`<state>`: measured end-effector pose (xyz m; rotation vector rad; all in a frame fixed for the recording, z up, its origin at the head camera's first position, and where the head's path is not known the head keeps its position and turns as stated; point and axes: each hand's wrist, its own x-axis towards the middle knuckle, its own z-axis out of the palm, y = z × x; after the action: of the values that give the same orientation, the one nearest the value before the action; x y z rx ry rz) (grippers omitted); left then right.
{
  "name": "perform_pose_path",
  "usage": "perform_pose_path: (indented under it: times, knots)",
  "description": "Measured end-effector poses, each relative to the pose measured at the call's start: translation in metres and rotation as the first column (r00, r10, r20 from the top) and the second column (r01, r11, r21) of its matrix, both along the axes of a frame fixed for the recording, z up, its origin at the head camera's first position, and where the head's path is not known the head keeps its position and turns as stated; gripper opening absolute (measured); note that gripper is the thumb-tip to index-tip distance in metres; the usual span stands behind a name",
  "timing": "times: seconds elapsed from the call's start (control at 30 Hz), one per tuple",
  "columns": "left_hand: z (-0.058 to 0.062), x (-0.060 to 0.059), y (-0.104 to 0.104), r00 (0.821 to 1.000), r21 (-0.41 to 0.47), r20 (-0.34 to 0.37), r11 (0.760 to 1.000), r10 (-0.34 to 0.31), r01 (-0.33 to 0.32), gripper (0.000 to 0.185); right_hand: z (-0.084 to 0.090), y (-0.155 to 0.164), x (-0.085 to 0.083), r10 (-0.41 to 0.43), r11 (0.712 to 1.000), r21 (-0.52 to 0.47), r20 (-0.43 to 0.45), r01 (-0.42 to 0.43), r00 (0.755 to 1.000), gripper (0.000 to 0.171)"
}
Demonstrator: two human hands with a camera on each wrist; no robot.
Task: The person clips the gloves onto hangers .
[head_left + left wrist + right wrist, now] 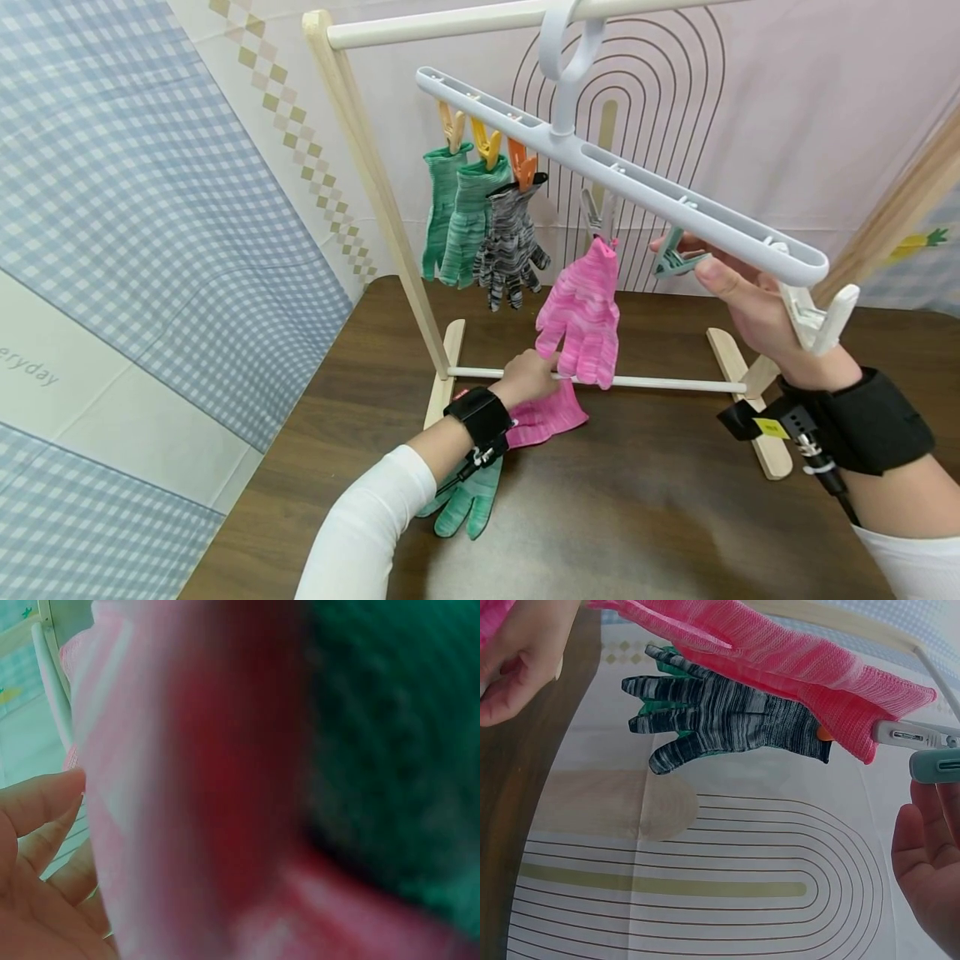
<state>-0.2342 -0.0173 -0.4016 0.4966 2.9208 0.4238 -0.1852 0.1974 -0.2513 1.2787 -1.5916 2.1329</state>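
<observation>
My left hand (pixel 528 375) grips a pink glove (pixel 547 417) low over the table; its cuff hangs toward the right. Pink cloth blurs much of the left wrist view. My right hand (pixel 750 304) pinches a teal clothespin (pixel 678 257) under the right half of the white hanger (pixel 667 196). Another pink glove (pixel 581 317) hangs from a grey clothespin (pixel 592 215), close to both hands. Farther left hang a black-and-white glove (pixel 512 237) on an orange clothespin (pixel 522 162) and two green gloves (pixel 471 221) on yellowish clothespins.
A green glove (pixel 471 504) lies on the table (pixel 637 517), partly under my left forearm. The hanger hooks over a wooden rack's top bar (pixel 442 25). A white clothespin (pixel 817 321) hangs at the hanger's right end, by my right wrist. A lower bar (pixel 667 384) crosses behind the gloves.
</observation>
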Motion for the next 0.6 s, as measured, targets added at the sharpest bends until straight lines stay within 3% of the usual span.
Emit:
perform_pose_path:
  times: [0.27,0.6]
  knots:
    - [-0.0022,-0.0004,0.0021,1.0,-0.033,0.0,0.999,0.02,-0.02,0.039,0.001,-0.001,-0.0002,0.011,1.0,-0.006,-0.009,-0.011,1.0,0.031]
    - [-0.0036,0.0001,0.0026,0.998,-0.044,0.006,0.997,-0.067,0.067,0.009,0.0005,-0.0006,-0.0003,0.002,1.0,0.01,-0.014,-0.002,1.0,0.037]
